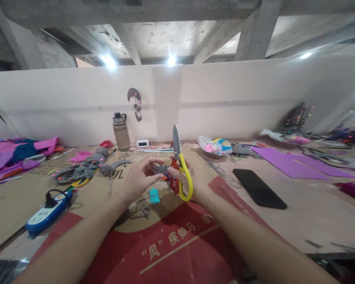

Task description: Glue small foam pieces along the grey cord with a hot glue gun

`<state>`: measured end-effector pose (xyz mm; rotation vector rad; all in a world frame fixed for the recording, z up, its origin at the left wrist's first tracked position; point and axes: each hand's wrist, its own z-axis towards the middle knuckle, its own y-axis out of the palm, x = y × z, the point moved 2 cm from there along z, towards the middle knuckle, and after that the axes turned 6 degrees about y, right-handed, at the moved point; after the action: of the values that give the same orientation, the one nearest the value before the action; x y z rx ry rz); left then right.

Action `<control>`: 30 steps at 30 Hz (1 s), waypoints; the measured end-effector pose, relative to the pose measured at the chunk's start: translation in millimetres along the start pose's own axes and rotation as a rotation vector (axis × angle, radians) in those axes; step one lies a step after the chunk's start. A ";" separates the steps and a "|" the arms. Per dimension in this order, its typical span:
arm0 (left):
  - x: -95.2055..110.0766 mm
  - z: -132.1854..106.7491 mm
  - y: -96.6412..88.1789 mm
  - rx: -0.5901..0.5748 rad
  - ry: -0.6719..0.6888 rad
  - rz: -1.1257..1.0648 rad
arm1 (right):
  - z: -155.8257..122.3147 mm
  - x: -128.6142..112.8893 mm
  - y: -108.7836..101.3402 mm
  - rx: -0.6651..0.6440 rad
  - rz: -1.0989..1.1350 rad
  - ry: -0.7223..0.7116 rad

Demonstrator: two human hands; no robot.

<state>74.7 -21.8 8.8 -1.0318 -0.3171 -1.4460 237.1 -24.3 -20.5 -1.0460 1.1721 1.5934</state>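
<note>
My left hand is closed, pinching a small dark grey piece that looks like felt. Its exact shape is too small to make out. In my right hand is a pair of scissors with one red and one yellow handle. The blades point up and look closed together. The right fingertips also come close to the grey piece, and whether they touch it I cannot tell. Below the hands lie a turquoise cut-out and a tangle of grey cord on the cardboard.
To the left are a blue-and-white power strip, grey felt pieces and a heap of coloured felt. A bottle and a small white clock stand behind. A black phone and purple sheets lie right.
</note>
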 end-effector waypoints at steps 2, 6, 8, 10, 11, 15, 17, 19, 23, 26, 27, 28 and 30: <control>-0.6 -1.1 3.0 -0.017 -0.003 -0.018 | 0.2 1.9 -1.4 -0.030 0.021 -0.020; -2.3 -1.6 8.4 -0.023 -0.034 -0.147 | -2.3 -3.0 -3.6 -0.010 0.000 -0.034; -3.9 -1.2 9.7 -0.012 -0.060 -0.206 | -3.6 -6.3 -3.0 0.011 -0.005 -0.012; -6.7 -0.8 10.1 0.009 -0.096 -0.236 | -3.6 -6.7 -1.8 0.023 -0.008 0.015; -8.5 -0.6 9.9 0.022 -0.115 -0.244 | -3.0 -5.6 -1.4 0.029 -0.009 0.023; -13.3 -0.3 9.2 0.057 -0.170 -0.232 | 0.5 1.7 -2.6 0.061 -0.018 0.019; -12.8 0.2 8.2 0.052 -0.177 -0.192 | 1.4 2.4 -4.3 0.066 -0.020 0.008; -11.3 1.4 5.1 0.060 -0.175 -0.153 | 1.1 -0.1 -6.1 0.059 -0.009 -0.010; -12.9 5.7 -9.5 0.185 -0.187 -0.126 | -0.6 -8.7 -9.2 0.074 0.001 -0.073; -16.7 7.6 -16.6 0.201 -0.266 -0.135 | -1.5 -12.5 -9.7 0.094 -0.011 -0.106; -17.0 7.5 -16.1 0.175 -0.288 -0.144 | -1.9 -13.3 -9.3 0.096 -0.012 -0.107; -16.7 7.0 -14.0 0.136 -0.305 -0.156 | -2.4 -14.1 -8.7 0.097 -0.012 -0.105; -14.8 4.8 -6.6 0.058 -0.325 -0.181 | -3.8 -15.7 -6.9 0.099 -0.006 -0.100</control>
<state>68.1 -7.3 3.1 -1.2163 -0.6982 -1.4171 248.3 -29.4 -8.0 -0.8951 1.1665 1.5484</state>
